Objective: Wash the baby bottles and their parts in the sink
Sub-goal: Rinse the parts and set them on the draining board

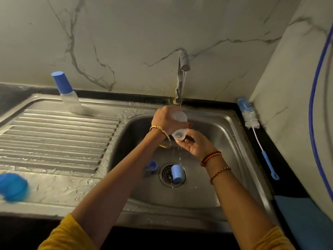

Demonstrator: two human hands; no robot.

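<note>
Steel sink [225, 141]: blue cap [176, 173] on drain at 6 o'clock; left hand [166, 120] grasps clear bottle [179, 126] under tap, right hand [196, 144] released, fingers touching its base.

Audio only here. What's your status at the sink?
Left hand gripping bottle under tap; right hand open beneath. Blue cap on drain.

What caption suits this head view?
Left hand holds clear bottle under running tap; right hand beneath.
</note>
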